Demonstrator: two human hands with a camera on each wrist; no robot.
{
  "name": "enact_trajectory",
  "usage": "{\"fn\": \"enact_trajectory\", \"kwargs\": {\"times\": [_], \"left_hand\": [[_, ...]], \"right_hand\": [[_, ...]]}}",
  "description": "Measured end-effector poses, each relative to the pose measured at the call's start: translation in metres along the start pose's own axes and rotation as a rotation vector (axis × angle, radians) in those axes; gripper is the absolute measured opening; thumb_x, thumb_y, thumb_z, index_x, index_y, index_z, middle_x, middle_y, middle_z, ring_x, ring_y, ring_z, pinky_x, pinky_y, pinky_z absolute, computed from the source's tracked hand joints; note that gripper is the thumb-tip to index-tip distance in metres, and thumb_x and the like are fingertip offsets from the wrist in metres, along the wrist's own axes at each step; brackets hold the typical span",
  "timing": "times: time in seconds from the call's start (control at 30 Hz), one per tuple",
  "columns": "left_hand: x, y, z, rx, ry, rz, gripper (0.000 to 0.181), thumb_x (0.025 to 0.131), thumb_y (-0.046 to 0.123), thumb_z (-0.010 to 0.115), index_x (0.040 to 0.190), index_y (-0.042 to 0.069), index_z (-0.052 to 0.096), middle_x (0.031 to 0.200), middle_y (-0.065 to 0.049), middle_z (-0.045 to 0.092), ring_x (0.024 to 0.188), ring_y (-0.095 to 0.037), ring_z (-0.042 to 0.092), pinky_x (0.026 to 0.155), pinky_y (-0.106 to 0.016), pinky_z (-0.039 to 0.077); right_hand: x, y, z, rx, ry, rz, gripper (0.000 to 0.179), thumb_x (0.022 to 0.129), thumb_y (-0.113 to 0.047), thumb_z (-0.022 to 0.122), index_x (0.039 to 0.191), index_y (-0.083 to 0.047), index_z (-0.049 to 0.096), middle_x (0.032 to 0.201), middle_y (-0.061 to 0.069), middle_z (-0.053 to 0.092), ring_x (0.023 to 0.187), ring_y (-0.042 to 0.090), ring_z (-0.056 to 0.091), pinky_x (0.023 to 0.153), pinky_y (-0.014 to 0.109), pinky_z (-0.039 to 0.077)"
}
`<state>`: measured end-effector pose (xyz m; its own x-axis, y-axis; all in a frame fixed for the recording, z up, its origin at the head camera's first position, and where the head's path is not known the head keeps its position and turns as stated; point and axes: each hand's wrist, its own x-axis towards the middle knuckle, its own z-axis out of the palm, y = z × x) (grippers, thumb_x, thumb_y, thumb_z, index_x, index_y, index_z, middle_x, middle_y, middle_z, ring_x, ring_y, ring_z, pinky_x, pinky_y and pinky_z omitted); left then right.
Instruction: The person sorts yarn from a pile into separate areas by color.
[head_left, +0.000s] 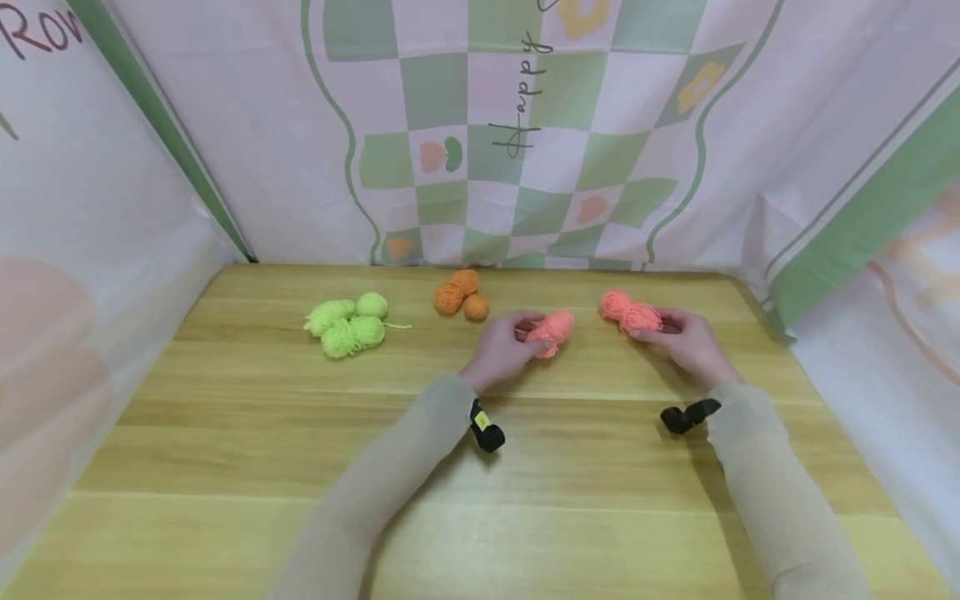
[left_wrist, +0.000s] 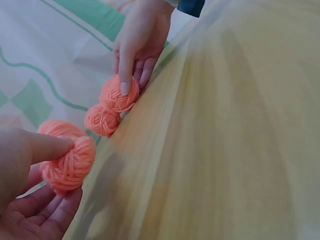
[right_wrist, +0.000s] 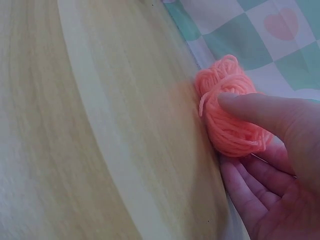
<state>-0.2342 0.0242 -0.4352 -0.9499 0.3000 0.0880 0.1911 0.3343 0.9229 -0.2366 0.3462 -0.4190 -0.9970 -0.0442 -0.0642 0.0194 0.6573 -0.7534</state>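
Note:
My left hand (head_left: 502,350) pinches a coral-pink yarn ball (head_left: 553,330), thumb on one side and fingers beneath. The left wrist view shows this ball (left_wrist: 67,162) held close over the wooden table, its strands bunched around the thumb tip. Farther right, my right hand (head_left: 693,343) grips another coral-pink yarn ball (head_left: 641,317). Its thumb (right_wrist: 250,107) presses on the wound strands while the fingers curl under. Against that ball's far left side sits a third coral-pink yarn ball (head_left: 614,303), partly hidden behind it in the right wrist view.
Three lime-green yarn balls (head_left: 352,336) cluster at the left of the wooden table (head_left: 525,483), one with a loose tail of yarn pointing right. Orange yarn balls (head_left: 450,296) lie near the back middle. A checked curtain (head_left: 495,200) borders the table's far edge, with cloth on both sides.

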Motion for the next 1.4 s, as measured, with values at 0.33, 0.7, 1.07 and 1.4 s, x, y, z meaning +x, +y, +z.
{"fn": "enact_trajectory", "kwargs": {"times": [0.33,0.7,1.07,1.4], "left_hand": [[0.025,-0.001,0.006,-0.052,0.075,-0.045,0.045,0.090,0.015,0.080,0.131,0.006,0.067,0.103,-0.004,0.067,0.092,-0.013,0.066,0.073,-0.022,0.057],[0.051,0.019,-0.002,-0.058,0.135,-0.027,0.043,0.090,0.018,0.080,0.130,0.010,0.069,0.110,-0.006,0.069,0.097,-0.015,0.065,0.074,-0.021,0.056],[0.053,0.010,0.030,-0.109,0.178,-0.104,0.042,0.088,0.019,0.083,0.127,0.010,0.071,0.106,-0.003,0.072,0.096,-0.013,0.065,0.078,-0.023,0.055],[0.037,0.023,0.060,-0.158,0.248,-0.172,0.046,0.089,0.021,0.082,0.130,0.008,0.067,0.108,-0.003,0.072,0.096,-0.012,0.065,0.082,-0.022,0.053]], "right_hand": [[-0.001,-0.001,0.001,-0.002,0.009,0.017,0.080,0.094,-0.050,0.071,0.147,0.005,0.047,0.142,0.027,0.053,0.128,0.037,0.051,0.107,0.045,0.043],[-0.001,-0.002,0.001,0.021,-0.003,0.048,0.086,0.093,-0.054,0.070,0.150,0.005,0.042,0.148,0.028,0.047,0.135,0.041,0.045,0.112,0.056,0.035],[-0.001,-0.004,0.001,0.038,0.004,0.069,0.088,0.093,-0.056,0.069,0.151,0.005,0.042,0.150,0.027,0.045,0.136,0.041,0.043,0.114,0.056,0.032],[0.000,-0.002,0.002,0.019,0.019,0.065,0.083,0.095,-0.054,0.067,0.150,0.005,0.043,0.148,0.028,0.048,0.134,0.041,0.045,0.112,0.056,0.035]]}}
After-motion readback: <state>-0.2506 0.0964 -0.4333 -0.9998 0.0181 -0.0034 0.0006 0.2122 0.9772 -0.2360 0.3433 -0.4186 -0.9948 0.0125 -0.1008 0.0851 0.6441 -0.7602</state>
